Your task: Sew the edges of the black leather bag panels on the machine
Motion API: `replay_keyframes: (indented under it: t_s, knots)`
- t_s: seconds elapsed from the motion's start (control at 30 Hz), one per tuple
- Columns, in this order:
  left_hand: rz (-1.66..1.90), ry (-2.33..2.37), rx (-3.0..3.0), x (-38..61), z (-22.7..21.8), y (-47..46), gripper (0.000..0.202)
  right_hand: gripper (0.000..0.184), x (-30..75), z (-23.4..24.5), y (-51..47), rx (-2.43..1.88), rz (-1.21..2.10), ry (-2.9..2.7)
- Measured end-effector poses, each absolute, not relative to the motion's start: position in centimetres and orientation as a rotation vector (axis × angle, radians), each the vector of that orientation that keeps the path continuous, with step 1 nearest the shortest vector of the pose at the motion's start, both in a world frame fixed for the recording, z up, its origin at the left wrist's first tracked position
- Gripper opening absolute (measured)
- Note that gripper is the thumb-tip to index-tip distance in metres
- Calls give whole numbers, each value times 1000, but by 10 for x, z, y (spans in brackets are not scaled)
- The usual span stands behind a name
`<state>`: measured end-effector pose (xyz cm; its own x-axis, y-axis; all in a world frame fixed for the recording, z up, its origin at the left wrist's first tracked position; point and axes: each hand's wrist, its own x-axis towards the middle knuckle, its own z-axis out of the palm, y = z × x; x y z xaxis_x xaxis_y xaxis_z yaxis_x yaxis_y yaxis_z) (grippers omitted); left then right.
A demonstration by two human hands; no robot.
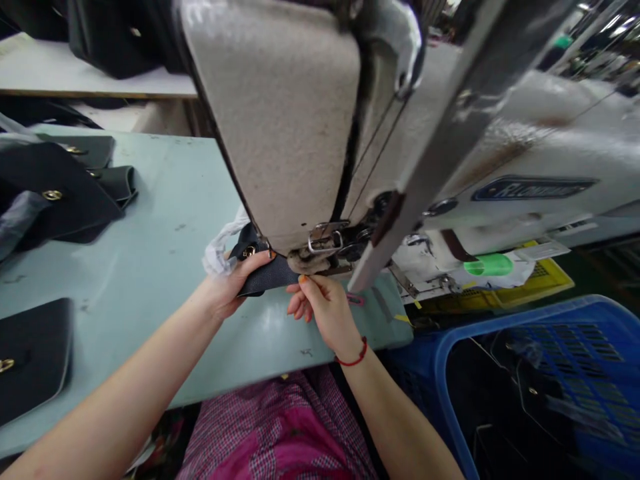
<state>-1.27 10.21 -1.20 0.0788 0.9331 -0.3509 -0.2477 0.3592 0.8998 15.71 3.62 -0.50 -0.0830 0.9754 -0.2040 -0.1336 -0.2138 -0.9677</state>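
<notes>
Under the head of a grey sewing machine (280, 113) is a black leather bag piece (270, 277) with a gold-coloured metal fitting and some clear plastic wrap (219, 257) at its left end. My left hand (233, 280) grips that end, thumb on top and fingers beneath. At the other end, my right hand (323, 303) pinches the edge between thumb and forefinger, its other fingers curled below. The needle and the spot where the piece meets the machine are hidden behind the machine head.
Black bag pieces (65, 193) with gold fittings lie on the pale green table (175, 187) at left, another black flap (35, 360) nearer me. A blue basket (443, 373) of black pieces stands at right, by a yellow tray (555, 280). A slanted metal bar (445, 133) crosses in front of the machine.
</notes>
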Motion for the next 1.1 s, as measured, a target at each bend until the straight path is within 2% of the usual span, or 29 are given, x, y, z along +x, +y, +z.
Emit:
replay_keyframes:
  t_s: [0.17, 0.33, 0.43, 0.67, 0.9, 1.1]
  knots:
    - [925, 1188, 731, -15, -8, 101, 46, 46, 156, -7, 37, -1220, 1450, -1081]
    - [701, 1127, 525, -20, -6, 96, 31, 47, 155, -7, 35, -1261, 1397, -1108]
    - [688, 1104, 522, -22, -4, 96, 27, 47, 152, -3, 31, -1271, 1374, -1104]
    - [799, 1121, 780, -26, -5, 99, 41, 48, 140, -1, 24, -1240, 1397, -1029]
    - [832, 1118, 843, -24, -3, 101, 39, 47, 132, -4, 27, -1274, 1367, -945]
    - [849, 1145, 824, -23, -1, 102, 45, 47, 123, -8, 30, -1253, 1368, -851]
